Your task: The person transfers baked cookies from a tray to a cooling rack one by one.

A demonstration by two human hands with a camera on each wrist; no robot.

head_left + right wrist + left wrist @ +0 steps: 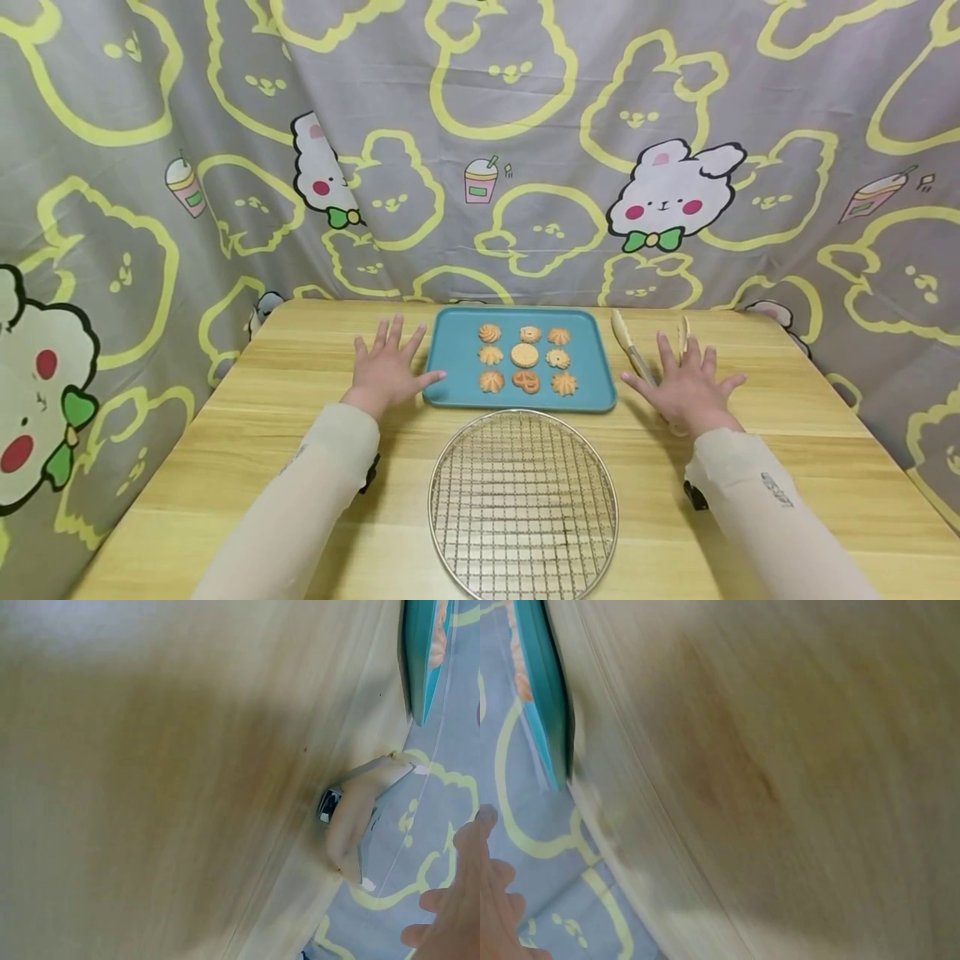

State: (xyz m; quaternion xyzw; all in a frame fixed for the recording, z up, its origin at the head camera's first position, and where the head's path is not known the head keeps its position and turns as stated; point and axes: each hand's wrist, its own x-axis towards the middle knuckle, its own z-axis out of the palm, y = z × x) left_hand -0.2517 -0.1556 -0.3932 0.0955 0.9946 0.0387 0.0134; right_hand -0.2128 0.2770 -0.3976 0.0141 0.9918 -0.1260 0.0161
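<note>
A teal rectangular tray [453,358] lies at the back of the table with several cookies [525,355] in rows, one of them pretzel-shaped. In front of it is a round wire cooling rack [523,508]. My left hand [384,367], fingers spread, is by the tray's left side and holds nothing; its thumb reaches over the tray's edge. To the right of the tray, my right hand [690,390] is spread and holds nothing. It partly covers a pair of tongs [636,354], whose splayed arms show better in the right wrist view [352,821].
The wooden table [247,417] runs up to a grey curtain [420,108] with yellow cartoon outlines, which also hangs along the left side. Wood surface shows on both sides of the rack.
</note>
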